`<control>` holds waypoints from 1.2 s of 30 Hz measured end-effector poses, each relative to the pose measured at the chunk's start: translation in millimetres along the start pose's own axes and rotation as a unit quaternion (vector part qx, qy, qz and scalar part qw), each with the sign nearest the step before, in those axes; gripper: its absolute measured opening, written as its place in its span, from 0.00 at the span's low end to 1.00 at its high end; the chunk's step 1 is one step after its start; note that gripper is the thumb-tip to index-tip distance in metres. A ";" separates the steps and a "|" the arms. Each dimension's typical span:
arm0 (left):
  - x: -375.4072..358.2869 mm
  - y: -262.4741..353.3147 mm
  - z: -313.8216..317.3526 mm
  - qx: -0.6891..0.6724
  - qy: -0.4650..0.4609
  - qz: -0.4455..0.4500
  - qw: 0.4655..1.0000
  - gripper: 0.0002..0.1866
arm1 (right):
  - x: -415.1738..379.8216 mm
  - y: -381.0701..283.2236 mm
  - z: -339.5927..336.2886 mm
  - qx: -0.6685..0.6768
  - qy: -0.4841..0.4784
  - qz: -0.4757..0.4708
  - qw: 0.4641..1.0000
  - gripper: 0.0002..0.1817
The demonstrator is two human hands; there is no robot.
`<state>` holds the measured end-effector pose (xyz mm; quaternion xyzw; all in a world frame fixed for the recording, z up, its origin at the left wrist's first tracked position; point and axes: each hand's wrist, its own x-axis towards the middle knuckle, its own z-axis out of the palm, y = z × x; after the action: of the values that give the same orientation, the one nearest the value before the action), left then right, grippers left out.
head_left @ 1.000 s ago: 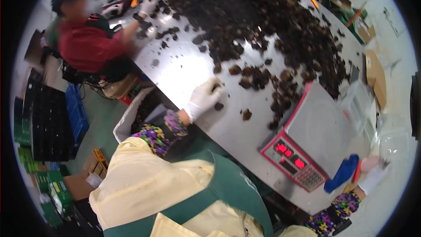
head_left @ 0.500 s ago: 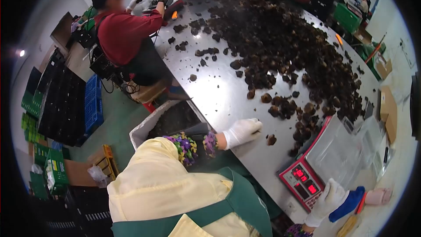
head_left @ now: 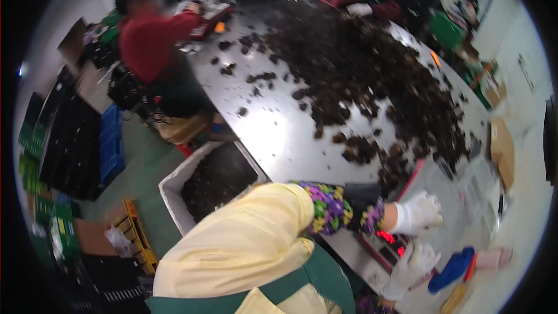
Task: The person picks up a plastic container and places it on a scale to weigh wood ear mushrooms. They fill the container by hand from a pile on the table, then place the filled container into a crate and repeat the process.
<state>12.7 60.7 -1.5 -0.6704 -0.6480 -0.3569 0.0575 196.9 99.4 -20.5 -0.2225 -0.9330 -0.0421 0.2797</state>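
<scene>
My left hand (head_left: 417, 214), in a white glove with a flowered sleeve, reaches across my body and hovers over the red-edged weighing scale (head_left: 386, 238). Its fingers are curled and blurred, so I cannot tell if it holds anything. My right hand (head_left: 410, 267), also gloved, is at the scale's front edge with fingers apart. A clear plastic bag (head_left: 459, 197) lies on the scale's platform. A big heap of dark brown lumps (head_left: 360, 64) covers the steel table (head_left: 273, 134) beyond the scale.
A white foam box (head_left: 172, 189) of dark pieces stands on the floor by my left side. A person in a red top (head_left: 151, 40) works at the table's left edge. A blue cloth item (head_left: 453, 268) lies right of the scale. Blue and black crates (head_left: 107, 145) are stacked at left.
My left hand left the loose lumps on the table and swung right to above the scale. My right hand stayed by the scale's front. The view shifted toward the scale.
</scene>
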 end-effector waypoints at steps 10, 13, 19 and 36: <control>-78.9 -100.1 -77.1 -0.219 0.206 -0.314 0.901 0.12 | -10.8 -6.0 -26.0 0.063 0.006 0.055 0.996 0.23; -97.0 -124.4 -65.0 -0.036 0.047 -0.247 0.967 0.15 | -16.3 -1.5 -25.6 0.101 0.068 0.081 0.989 0.21; -73.0 -116.3 -5.6 0.072 -0.079 -0.188 0.976 0.27 | -4.4 -10.3 -28.6 0.111 0.085 0.111 0.984 0.18; -105.4 -121.0 -29.8 0.003 0.055 -0.162 0.985 0.15 | -0.7 -16.9 -30.4 0.101 0.101 0.113 0.983 0.15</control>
<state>-99.5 -24.0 -84.5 -0.5359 -0.7449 -0.3958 0.0360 205.3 77.9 5.5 -0.2914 -0.8683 0.0623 0.3966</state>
